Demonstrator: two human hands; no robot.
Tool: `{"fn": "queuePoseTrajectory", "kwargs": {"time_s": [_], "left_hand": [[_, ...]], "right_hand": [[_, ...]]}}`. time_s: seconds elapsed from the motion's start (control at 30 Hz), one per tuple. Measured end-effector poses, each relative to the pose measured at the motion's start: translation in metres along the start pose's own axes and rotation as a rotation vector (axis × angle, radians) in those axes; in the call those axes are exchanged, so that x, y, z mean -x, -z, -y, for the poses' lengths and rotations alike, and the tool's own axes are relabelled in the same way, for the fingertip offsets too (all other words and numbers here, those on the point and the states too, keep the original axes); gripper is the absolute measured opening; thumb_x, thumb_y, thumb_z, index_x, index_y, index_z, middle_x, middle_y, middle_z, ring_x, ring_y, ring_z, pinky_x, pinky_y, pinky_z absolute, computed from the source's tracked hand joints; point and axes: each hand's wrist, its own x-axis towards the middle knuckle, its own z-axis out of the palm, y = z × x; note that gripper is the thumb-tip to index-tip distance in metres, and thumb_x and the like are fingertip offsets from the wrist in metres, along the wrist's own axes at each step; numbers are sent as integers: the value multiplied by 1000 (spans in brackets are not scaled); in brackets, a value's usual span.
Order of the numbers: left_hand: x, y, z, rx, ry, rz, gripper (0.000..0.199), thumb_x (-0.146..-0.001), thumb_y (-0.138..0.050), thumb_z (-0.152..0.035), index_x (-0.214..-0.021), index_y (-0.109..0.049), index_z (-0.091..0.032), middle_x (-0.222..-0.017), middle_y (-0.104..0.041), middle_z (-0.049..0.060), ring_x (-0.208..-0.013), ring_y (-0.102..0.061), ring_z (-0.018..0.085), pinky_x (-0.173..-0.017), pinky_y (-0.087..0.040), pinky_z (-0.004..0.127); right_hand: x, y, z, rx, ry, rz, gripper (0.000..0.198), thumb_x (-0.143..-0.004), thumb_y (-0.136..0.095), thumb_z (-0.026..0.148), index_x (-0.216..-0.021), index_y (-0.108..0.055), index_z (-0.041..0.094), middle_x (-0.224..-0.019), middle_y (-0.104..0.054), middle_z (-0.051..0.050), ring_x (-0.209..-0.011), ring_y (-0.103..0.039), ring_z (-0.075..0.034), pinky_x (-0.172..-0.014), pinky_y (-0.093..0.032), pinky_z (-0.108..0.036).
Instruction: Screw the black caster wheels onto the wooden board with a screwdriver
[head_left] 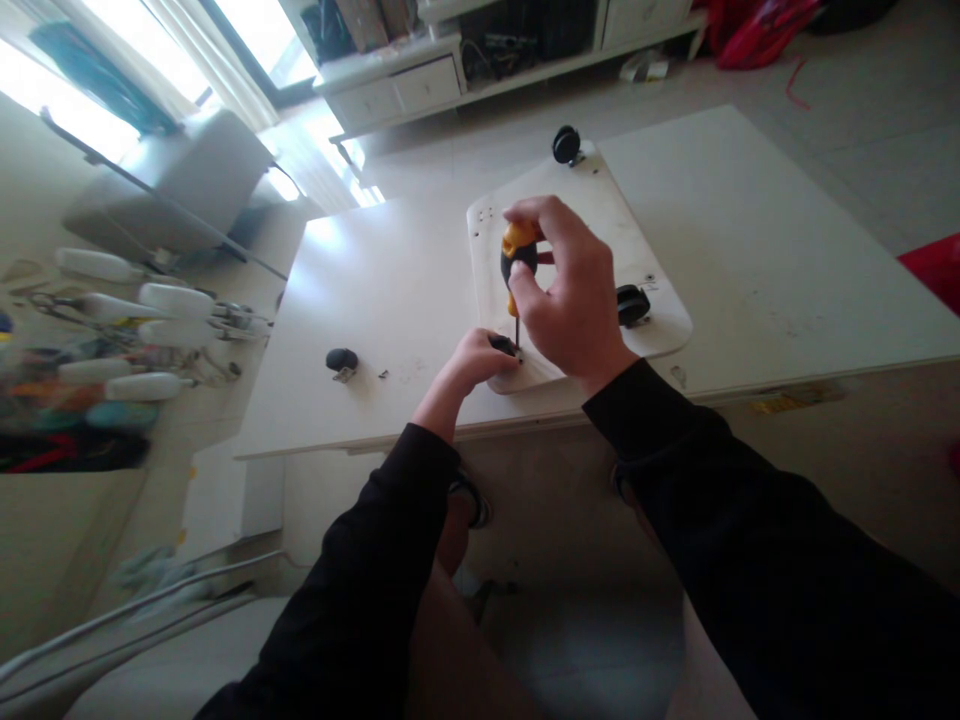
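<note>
My right hand (570,285) grips the yellow and black handle of a screwdriver (519,245). The screwdriver stands upright, its tip down at the near left corner of a white board (577,235). At that corner my left hand (484,362) has its fingers closed on a black caster wheel (502,345), partly hidden by them. A second caster (566,145) is on the board's far corner, and a third caster (632,304) is at its right side, partly behind my right hand. Bare screw holes show at the board's far left corner.
The board lies on a white table (405,270) near its front edge. To the left rest a loose caster (342,359) and a small dark screw (383,374). Beyond the table stands a white cabinet (427,85); a grey box-shaped seat (180,180) is at the left.
</note>
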Motion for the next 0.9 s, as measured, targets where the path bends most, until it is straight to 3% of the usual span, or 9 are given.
{"fn": "queuePoseTrajectory", "kwargs": {"time_s": [0.27,0.43,0.6,0.73,0.9], "left_hand": [[7,4,-5,-33,20,94,18,-64,-82,-11,-81,-78,-13,-77,-75,5,-76,-64,17,-78,-55,31],[7,3,-5,13,14,41,25,-58,-82,-5,-81,-76,-14,-75,-73,3,-79,-65,18,-80,-55,31],[6,3,-4,-29,46,77,14,-63,-83,-10,-74,-75,-13,-70,-69,2,-67,-57,14,-71,-50,29],[6,4,-4,-9,30,64,19,-61,-83,-7,-77,-75,-14,-73,-71,3,-75,-63,17,-77,-53,31],[7,3,-5,17,13,43,26,-58,-84,-6,-80,-76,-15,-73,-72,4,-80,-66,20,-82,-56,33]], "right_hand": [[-1,-1,-1,47,1,-48,17,-99,-62,31,-115,-62,33,-112,-67,-6,-105,-67,-23,-92,-64,-39],[0,-2,-4,25,25,-43,19,-99,-60,32,-118,-61,31,-112,-70,-7,-107,-68,-26,-98,-63,-46],[-1,-6,-10,23,5,-69,26,-94,-71,39,-118,-64,33,-117,-67,-8,-106,-67,-26,-94,-65,-45],[-1,-6,-9,-2,10,-51,29,-99,-62,33,-128,-61,34,-118,-68,-9,-107,-68,-26,-96,-65,-45],[0,-1,-2,54,20,-16,19,-101,-59,32,-120,-59,32,-117,-68,-7,-110,-66,-23,-99,-62,-42]]}}
